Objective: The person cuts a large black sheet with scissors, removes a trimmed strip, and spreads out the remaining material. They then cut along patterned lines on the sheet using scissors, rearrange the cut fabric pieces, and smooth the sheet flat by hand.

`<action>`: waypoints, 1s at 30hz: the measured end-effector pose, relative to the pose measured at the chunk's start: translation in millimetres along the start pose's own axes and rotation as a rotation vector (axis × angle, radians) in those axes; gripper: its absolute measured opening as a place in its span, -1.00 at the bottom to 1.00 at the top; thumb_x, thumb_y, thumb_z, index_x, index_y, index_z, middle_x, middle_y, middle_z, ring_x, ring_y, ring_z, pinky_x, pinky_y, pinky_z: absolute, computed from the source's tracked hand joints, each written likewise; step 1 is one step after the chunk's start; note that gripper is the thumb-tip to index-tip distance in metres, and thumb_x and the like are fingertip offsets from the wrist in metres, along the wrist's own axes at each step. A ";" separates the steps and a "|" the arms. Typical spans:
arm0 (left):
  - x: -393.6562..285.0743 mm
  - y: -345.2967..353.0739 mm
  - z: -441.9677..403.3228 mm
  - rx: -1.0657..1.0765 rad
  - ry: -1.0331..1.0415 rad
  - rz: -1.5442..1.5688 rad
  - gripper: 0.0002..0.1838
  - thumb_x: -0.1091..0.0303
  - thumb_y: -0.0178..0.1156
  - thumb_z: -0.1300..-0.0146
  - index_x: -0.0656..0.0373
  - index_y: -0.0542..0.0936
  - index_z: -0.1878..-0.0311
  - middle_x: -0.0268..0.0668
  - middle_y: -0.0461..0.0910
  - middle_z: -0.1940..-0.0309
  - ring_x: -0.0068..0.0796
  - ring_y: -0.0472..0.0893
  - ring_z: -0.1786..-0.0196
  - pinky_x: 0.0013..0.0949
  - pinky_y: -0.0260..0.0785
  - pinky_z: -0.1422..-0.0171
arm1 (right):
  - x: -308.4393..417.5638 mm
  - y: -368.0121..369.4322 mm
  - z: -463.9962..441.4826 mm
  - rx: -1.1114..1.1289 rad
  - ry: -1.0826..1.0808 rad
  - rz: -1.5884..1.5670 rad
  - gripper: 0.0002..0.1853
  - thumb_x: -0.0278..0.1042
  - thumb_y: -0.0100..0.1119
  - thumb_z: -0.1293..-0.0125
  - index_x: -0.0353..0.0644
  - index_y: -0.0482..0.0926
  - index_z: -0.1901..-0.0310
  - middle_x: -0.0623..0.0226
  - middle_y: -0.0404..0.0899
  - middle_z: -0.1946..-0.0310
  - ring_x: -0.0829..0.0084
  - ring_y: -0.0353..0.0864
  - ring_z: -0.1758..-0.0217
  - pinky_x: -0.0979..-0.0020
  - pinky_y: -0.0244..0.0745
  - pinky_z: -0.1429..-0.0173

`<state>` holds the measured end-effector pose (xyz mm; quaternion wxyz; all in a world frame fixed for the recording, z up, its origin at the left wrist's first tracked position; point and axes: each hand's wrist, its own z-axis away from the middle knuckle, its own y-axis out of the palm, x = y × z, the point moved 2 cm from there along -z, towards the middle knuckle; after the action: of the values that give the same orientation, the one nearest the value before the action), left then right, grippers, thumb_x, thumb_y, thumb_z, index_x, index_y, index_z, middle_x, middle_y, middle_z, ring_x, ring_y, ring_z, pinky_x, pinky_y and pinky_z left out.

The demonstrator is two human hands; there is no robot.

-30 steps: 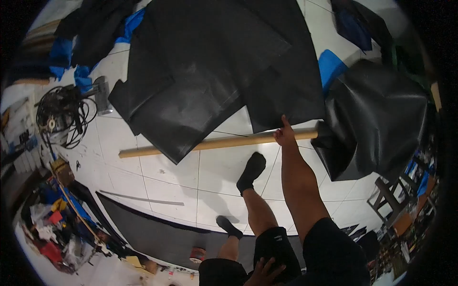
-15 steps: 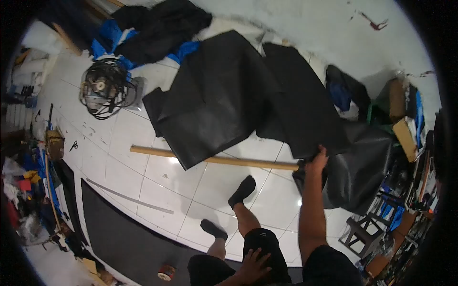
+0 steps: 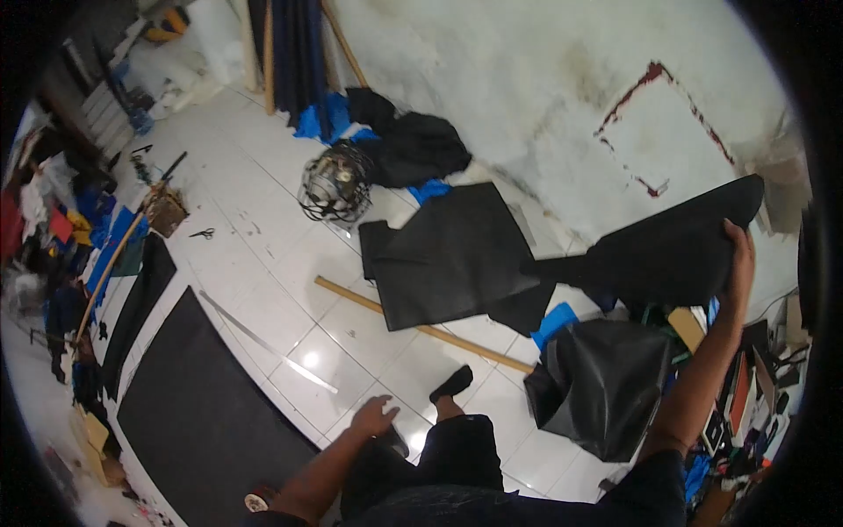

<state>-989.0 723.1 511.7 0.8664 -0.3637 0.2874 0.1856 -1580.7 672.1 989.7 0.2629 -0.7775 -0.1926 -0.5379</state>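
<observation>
My right hand (image 3: 739, 255) grips the edge of a black sheet (image 3: 659, 250), held raised off the floor at the right, with its narrow end trailing toward other black sheeting (image 3: 457, 259) on the tiles. Nothing shows in my left hand (image 3: 375, 416), which hangs above my leg with its fingers apart. A long tan tube (image 3: 474, 351) lies on the floor, partly beneath the sheeting. A crumpled glossy black sheet (image 3: 606, 382) rests below the raised one.
Coiled black cables (image 3: 336, 184) lie beside dark cloth (image 3: 417, 149). A large dark mat (image 3: 211, 413) is at the lower left, near a thin grey strip (image 3: 268, 342) and scissors (image 3: 203, 233). Clutter lines both sides. A stained wall (image 3: 527, 79) stands behind.
My right hand has lifted the black sheet's edge up and to the right. My left hand has come off my thigh and moved forward. The view has turned and shows more wall.
</observation>
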 end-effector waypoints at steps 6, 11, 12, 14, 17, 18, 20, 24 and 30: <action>-47.9 -86.8 71.7 -0.130 0.171 0.049 -0.28 -0.04 0.27 -0.13 0.22 0.38 -0.26 0.04 0.46 -0.13 -0.03 0.44 -0.20 -0.16 0.28 -0.31 | 160.5 41.0 113.6 0.109 0.052 -0.251 -0.61 -0.09 0.18 -0.19 -0.29 0.54 0.15 0.26 0.54 0.35 0.42 0.56 0.30 0.43 0.45 0.20; -99.2 -55.0 117.3 -0.162 0.407 0.283 0.23 0.06 0.44 -0.01 0.18 -0.28 -0.49 0.19 -0.01 -0.42 0.07 0.12 -0.44 -0.11 0.00 -0.51 | 152.0 75.3 167.9 0.274 0.266 -0.471 -0.65 -0.13 0.21 -0.15 -0.26 0.55 0.20 0.23 0.58 0.37 0.34 0.58 0.35 0.39 0.47 0.24; -99.2 -42.6 125.7 -0.192 0.319 0.467 0.24 0.10 0.43 -0.05 0.12 -0.35 -0.50 0.17 -0.04 -0.44 0.06 0.09 -0.46 -0.07 -0.01 -0.51 | 143.6 80.4 185.3 0.303 0.312 -0.499 -0.66 -0.13 0.21 -0.15 -0.26 0.55 0.21 0.23 0.58 0.37 0.33 0.58 0.36 0.37 0.48 0.22; -86.4 -25.9 137.0 -0.238 0.089 1.112 0.20 0.21 0.39 -0.13 -0.16 -0.43 -0.50 0.14 -0.07 -0.44 0.04 0.07 -0.46 0.06 0.05 -0.46 | 104.1 82.1 199.3 0.413 0.365 -0.468 -0.67 -0.16 0.21 -0.15 -0.26 0.55 0.17 0.25 0.58 0.36 0.35 0.58 0.34 0.35 0.48 0.19; -56.2 -22.6 161.2 -0.400 -0.045 1.940 -0.16 -0.18 0.14 -0.24 -0.38 -0.08 -0.47 -0.05 -0.04 -0.42 0.05 0.13 -0.42 0.18 0.14 -0.36 | 67.5 92.6 236.4 0.557 0.320 -0.340 -0.72 -0.29 0.21 -0.17 -0.27 0.53 0.13 0.31 0.59 0.34 0.42 0.57 0.33 0.39 0.45 0.18; -47.1 -26.6 171.6 -0.515 -0.061 2.014 -0.18 -0.26 0.11 -0.21 -0.15 0.07 -0.42 -0.09 0.10 -0.36 0.01 0.21 -0.37 0.13 0.15 -0.39 | 68.5 101.5 256.2 0.673 0.335 -0.434 -0.74 -0.34 0.20 -0.19 -0.27 0.53 0.13 0.33 0.59 0.33 0.44 0.56 0.31 0.40 0.44 0.17; -52.5 -36.5 191.8 -0.795 -0.337 2.178 -0.23 -0.23 0.12 -0.21 0.10 0.26 -0.33 -0.11 0.31 -0.26 -0.07 0.35 -0.29 0.02 0.20 -0.39 | 39.4 107.5 277.2 0.865 0.415 -0.470 -0.78 -0.35 0.20 -0.23 -0.27 0.54 0.15 0.38 0.59 0.32 0.51 0.53 0.29 0.43 0.42 0.16; 22.5 -4.3 178.4 -0.714 -0.039 2.072 -0.51 0.04 0.15 -0.19 0.19 0.52 -0.08 -0.13 0.56 -0.05 -0.11 0.51 -0.13 -0.04 0.26 -0.36 | 22.8 115.5 288.9 1.180 0.111 -0.321 -0.79 -0.26 0.20 -0.30 -0.25 0.54 0.20 0.47 0.54 0.35 0.63 0.44 0.31 0.49 0.37 0.17; 0.3 -72.0 275.3 -1.238 0.041 1.849 -0.49 0.21 0.16 -0.12 0.30 0.46 -0.11 -0.06 0.52 -0.08 -0.05 0.49 -0.14 -0.04 0.26 -0.32 | -30.0 131.5 266.8 1.282 0.434 -0.351 -0.69 -0.30 0.14 -0.27 -0.33 0.52 0.04 0.30 0.61 0.19 0.51 0.56 0.15 0.47 0.44 0.00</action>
<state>-850.6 878.0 706.2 0.0584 -0.3820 0.3198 0.8651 -1318.4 732.4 859.5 0.6117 -0.3014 -0.5378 -0.4957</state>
